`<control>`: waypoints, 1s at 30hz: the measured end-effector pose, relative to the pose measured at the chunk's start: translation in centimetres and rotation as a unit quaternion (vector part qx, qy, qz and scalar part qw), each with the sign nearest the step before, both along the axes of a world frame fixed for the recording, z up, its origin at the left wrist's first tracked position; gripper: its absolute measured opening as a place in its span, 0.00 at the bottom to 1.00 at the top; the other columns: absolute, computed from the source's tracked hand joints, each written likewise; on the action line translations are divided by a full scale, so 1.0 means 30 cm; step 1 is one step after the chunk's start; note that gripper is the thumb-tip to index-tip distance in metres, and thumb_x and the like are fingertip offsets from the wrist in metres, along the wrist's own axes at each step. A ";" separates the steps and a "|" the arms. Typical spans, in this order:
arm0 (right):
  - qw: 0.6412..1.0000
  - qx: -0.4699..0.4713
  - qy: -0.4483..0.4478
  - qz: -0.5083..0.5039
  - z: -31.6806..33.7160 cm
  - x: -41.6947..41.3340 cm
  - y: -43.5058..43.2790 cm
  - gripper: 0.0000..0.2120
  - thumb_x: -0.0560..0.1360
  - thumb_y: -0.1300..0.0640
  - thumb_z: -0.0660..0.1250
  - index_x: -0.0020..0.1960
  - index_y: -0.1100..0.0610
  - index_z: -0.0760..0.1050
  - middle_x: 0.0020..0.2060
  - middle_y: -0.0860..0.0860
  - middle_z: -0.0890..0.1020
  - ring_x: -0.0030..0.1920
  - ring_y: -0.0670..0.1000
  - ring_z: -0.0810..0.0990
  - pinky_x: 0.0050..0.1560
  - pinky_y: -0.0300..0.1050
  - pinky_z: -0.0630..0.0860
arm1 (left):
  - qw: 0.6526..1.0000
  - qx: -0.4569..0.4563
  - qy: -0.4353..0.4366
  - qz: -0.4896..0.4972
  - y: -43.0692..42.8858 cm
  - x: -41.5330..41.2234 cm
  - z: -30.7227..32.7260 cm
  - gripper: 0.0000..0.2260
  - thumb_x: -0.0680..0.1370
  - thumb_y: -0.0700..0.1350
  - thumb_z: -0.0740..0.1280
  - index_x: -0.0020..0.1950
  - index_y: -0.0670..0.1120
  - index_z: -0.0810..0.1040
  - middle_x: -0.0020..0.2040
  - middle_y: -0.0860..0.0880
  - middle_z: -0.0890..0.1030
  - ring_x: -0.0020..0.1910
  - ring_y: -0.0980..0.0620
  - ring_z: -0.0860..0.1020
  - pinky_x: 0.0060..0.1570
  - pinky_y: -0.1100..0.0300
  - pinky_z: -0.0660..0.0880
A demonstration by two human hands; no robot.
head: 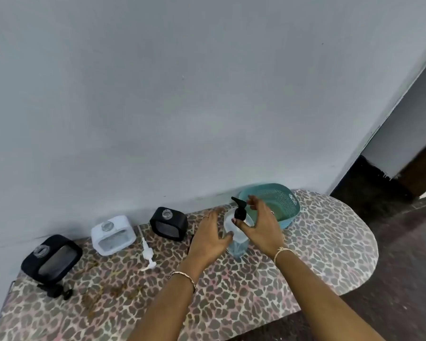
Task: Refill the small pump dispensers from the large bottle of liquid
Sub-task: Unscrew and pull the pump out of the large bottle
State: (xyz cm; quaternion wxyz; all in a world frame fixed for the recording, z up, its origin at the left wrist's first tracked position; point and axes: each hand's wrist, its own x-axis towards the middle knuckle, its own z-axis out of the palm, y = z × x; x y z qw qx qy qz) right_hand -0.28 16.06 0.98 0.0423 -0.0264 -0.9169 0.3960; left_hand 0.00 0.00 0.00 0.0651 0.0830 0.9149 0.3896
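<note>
A tall clear bottle [237, 244] with bluish liquid, a white shoulder and a black pump [240, 210] stands on the leopard-print table [317, 242]. My right hand [263, 227] curls around the pump, thumb at its collar and fingers by the nozzle. With fingers fairly straight, my left hand [210, 237] rests against the bottle's left side, its thumb touching the bottle. Three small square dispensers stand uncapped along the wall: black [51, 258] at far left, white [113, 233], and black [169, 223].
A white pump [147, 252] lies on the cloth between the white and middle dispensers. A black pump [58, 290] lies before the far-left dispenser. A teal mesh basket [280, 200] stands behind the bottle. The wall runs along the table's back; the table's rounded end is at right.
</note>
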 end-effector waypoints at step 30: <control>0.990 0.040 0.032 0.131 -0.047 -0.159 0.045 0.11 0.67 0.53 0.77 0.46 0.55 0.79 0.37 0.41 0.72 0.39 0.43 0.72 0.40 0.31 0.65 | 0.985 0.104 -0.079 0.112 0.143 -0.111 -0.153 0.36 0.60 0.50 0.80 0.63 0.54 0.68 0.54 0.62 0.76 0.55 0.60 0.76 0.53 0.71 0.70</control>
